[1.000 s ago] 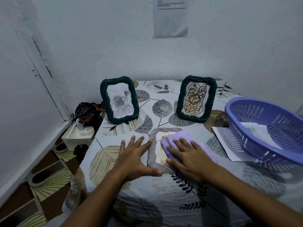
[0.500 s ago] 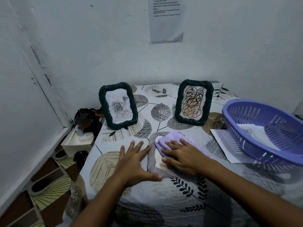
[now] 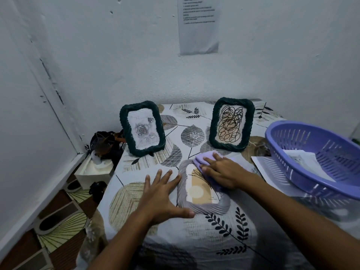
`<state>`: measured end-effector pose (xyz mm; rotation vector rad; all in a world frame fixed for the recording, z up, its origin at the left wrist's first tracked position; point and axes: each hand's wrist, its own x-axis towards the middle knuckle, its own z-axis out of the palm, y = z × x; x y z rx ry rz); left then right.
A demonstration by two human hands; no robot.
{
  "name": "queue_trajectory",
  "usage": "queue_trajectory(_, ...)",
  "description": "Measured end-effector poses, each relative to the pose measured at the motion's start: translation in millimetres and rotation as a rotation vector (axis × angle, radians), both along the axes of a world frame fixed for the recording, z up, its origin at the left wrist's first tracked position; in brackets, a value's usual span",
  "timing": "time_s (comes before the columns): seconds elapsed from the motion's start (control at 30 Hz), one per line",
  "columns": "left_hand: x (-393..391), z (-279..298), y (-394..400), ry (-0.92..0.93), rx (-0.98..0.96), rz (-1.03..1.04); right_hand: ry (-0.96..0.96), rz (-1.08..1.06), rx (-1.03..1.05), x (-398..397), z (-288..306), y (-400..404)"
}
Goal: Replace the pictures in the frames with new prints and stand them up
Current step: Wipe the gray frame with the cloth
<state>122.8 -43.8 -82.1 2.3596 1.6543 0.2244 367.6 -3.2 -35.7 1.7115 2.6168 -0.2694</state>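
**Grey frame flat on a leaf-print cloth, corner of a white room**

Table draped in a white cloth with printed leaves (image 3: 196, 242), pushed into a corner of rough white walls; printed paper sheet (image 3: 198, 26) stuck high on the back wall. Flat near the front edge, a grey ribbed picture frame (image 3: 202, 206). Left hand (image 3: 161, 193) spread flat on the cloth, thumb touching the frame, gripping nothing. Right hand (image 3: 222, 172) pressing a folded lilac cloth (image 3: 204, 158) onto the frame's far corner, fingers straight. Behind, upright, two dark green twisted-rim frames: rose print (image 3: 142, 128), scribble print (image 3: 231, 124). Right, a lilac slotted plastic basket (image 3: 303, 172) holding paper.
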Motion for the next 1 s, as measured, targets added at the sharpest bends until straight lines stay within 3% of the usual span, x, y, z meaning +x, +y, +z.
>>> queue_trajectory(0.4,0.5,0.2,0.0,-0.031,0.014,0.004,0.024,0.111,-0.002,-24.4,-19.2,-39.0)
queue_trajectory(0.7,1.1,2.2,-0.1,-0.027,0.034,-0.011,0.212,-0.059,-0.175,-58.8,-12.3,-88.4)
queue_trajectory(0.83,0.6,1.2,-0.1,-0.037,0.03,-0.021,0.35,-0.174,-0.181,-62.6,-9.2,-70.8)
queue_trajectory(1.0,-0.3,0.3,0.2,-0.034,-0.003,-0.019,0.349,-0.23,-0.116,-65.0,-11.5,-28.0)
